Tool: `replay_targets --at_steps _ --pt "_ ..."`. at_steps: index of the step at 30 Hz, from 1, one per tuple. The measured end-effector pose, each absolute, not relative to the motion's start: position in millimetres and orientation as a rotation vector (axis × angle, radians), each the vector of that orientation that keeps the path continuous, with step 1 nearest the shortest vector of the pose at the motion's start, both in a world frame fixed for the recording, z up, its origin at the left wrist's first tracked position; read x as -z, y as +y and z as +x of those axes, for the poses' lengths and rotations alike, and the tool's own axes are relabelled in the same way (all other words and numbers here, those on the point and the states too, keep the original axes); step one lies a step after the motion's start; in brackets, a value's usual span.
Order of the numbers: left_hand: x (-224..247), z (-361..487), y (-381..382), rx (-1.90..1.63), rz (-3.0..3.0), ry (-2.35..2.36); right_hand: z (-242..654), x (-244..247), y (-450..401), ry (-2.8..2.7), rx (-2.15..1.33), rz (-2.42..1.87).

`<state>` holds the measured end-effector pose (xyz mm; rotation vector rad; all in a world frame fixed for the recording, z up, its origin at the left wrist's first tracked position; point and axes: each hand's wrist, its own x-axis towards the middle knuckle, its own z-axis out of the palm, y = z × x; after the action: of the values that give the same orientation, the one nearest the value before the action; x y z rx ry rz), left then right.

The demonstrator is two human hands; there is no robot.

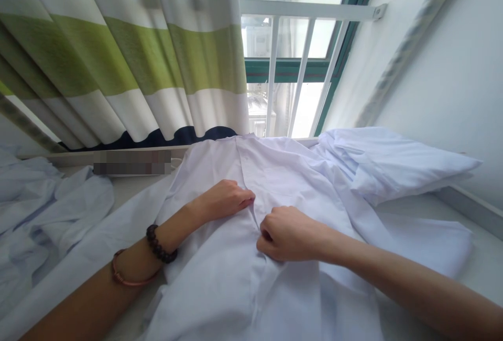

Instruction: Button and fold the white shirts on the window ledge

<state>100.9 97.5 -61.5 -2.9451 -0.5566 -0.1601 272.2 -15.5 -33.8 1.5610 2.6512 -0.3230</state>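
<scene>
A white button-front coat (212, 257) lies spread out before me, its sleeves stretched to both sides. Its front opening runs down the middle. My left hand (225, 198) pinches the edge of that opening between thumb and fingers. A little lower and to the right, my right hand (286, 233) is closed on the same front edge, its fingers curled into the cloth. A dark beaded bracelet (159, 246) and a reddish-brown band (129, 278) circle my left wrist and forearm. Any button between the fingers is hidden.
More folded white cloth (408, 160) is stacked at the right by the wall. Crumpled white garments (47, 205) lie at the left. Behind the coat hang a green-and-white curtain (137, 58) and a white window railing (306, 11).
</scene>
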Motion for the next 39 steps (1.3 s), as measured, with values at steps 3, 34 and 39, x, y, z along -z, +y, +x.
replay_targets --at_steps 3,34,39 --pt "70.5 104.0 97.3 0.337 -2.943 -0.646 276.4 25.4 -17.8 2.703 0.319 1.559" --pt "64.5 58.3 139.8 0.158 -3.132 -1.118 306.4 34.8 9.7 2.756 0.681 1.56" --pt "60.9 67.2 109.6 -0.01 -3.086 -1.345 315.1 68.7 27.6 2.689 0.296 1.949"
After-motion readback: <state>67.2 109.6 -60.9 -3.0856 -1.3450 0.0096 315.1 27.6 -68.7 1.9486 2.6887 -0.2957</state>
